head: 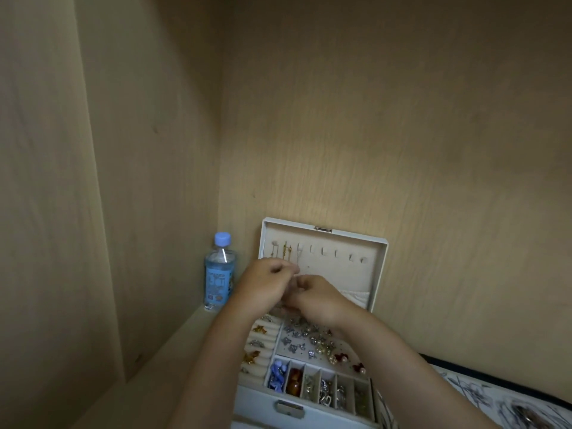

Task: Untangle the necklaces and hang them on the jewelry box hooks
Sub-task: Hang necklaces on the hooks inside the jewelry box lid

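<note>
A white jewelry box [379,274] stands open against the wooden wall, its lid upright with a row of hooks [335,253]. Thin necklaces [288,252] hang from the leftmost hooks; the hooks to the right are bare. My left hand [263,284] and my right hand [322,300] meet in front of the lid, fingers pinched together just below the hanging chains. Whatever fine chain they pinch is too thin and blurred to make out. The box's tray [312,379] holds rings, earrings and beads in compartments.
A water bottle [219,274] with a blue cap and label stands left of the box in the corner. Wooden panels close in the left and back. A patterned cloth [483,397] lies at the lower right.
</note>
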The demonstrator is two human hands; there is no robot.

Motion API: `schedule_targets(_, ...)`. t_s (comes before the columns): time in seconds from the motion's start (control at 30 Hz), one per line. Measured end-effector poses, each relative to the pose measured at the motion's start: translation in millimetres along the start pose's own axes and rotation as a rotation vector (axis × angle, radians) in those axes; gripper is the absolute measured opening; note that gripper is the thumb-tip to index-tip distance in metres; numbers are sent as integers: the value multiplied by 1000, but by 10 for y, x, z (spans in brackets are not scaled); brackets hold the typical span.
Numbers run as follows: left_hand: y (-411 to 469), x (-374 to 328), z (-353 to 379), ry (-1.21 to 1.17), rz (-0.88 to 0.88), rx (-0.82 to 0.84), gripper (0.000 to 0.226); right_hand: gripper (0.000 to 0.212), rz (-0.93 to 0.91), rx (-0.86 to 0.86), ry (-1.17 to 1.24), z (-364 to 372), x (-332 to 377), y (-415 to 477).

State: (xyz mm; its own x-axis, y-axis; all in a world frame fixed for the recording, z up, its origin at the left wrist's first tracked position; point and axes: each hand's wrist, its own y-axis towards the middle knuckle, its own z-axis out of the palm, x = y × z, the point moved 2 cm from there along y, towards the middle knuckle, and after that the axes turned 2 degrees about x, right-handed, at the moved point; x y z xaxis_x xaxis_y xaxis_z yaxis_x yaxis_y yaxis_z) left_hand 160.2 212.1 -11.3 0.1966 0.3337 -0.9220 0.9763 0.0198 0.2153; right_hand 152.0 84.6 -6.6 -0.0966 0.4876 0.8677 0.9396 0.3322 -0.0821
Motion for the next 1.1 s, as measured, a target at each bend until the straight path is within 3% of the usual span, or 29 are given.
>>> schedule_targets(0.13,-29,95,-21,23,-64,-1,28,30,9,-3,-384,-127,10,-58)
schedule_targets(0.23,-81,78,39,-12,-106,112,26,29,-36,-44,-460,-232,86,-82)
schedule_targets(0.37,-151,27,145,48,-106,292,24,20,-109,-184,-366,-402,248,-62)
schedule_targets(0.47,-191,-4,150,-75,-124,353,21,19,-116,-273,-226,-472,304,10)
schedule_targets(0.67,-122,65,-76,-202,-78,248,16,16,-91,-241,-127,-434,285,-19)
schedule_targets(0.83,-67,55,-207,-91,17,172,13,13,-12,49,-111,-182,149,-58)
schedule_targets(0.93,-61,12,-213,22,52,127,10,6,-68,-19,-19,-84,120,-12)
schedule_targets(1.1,-112,-53,-208,70,128,85,10,19,-58,-114,109,-66,118,20)
